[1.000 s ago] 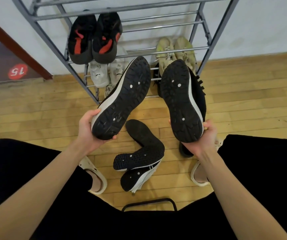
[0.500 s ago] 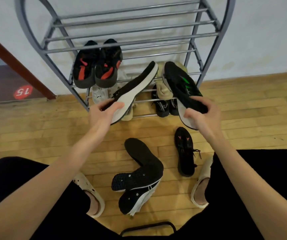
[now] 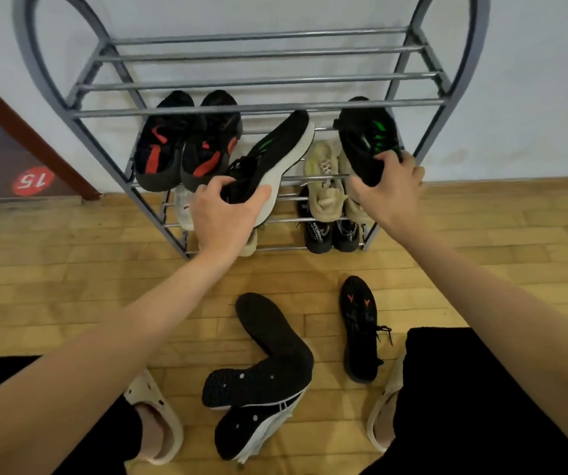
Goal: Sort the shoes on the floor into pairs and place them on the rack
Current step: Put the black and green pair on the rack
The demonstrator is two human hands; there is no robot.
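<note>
While both arms reach up from the lower corners of the frame, seen from above: left hand (image 3: 222, 217) curled round the heel of a black knit sneaker with green stripes (image 3: 269, 159), tilted on its side so the thick smooth white sole edge shows, toe aimed toward upper centre. Right hand (image 3: 387, 190) gripping the heel of the matching green-striped sneaker (image 3: 368, 142), toe pushed under a rail at the right end of the rack (image 3: 258, 109).

Rack made of grey round metal tubes, with arched side frames, standing against a pale wall in the upper half. On the left of one tier, a pair of black and red sneakers (image 3: 186, 145). Lower right, a pair of beige knit shoes (image 3: 325, 186); beneath them, black shoes with white lettering (image 3: 330, 234). Lower left, white shoes (image 3: 184, 209), mostly hidden.

On the wooden plank floor (image 3: 70, 269), centre bottom, two black shoes sole-up (image 3: 265, 371), crossed and touching, studded rubber treads showing. Just right, a lone black mesh shoe with orange marks (image 3: 359, 329), upright, laces loose. Cream perforated clogs (image 3: 159, 416) on the person's feet at the bottom corners.
</note>
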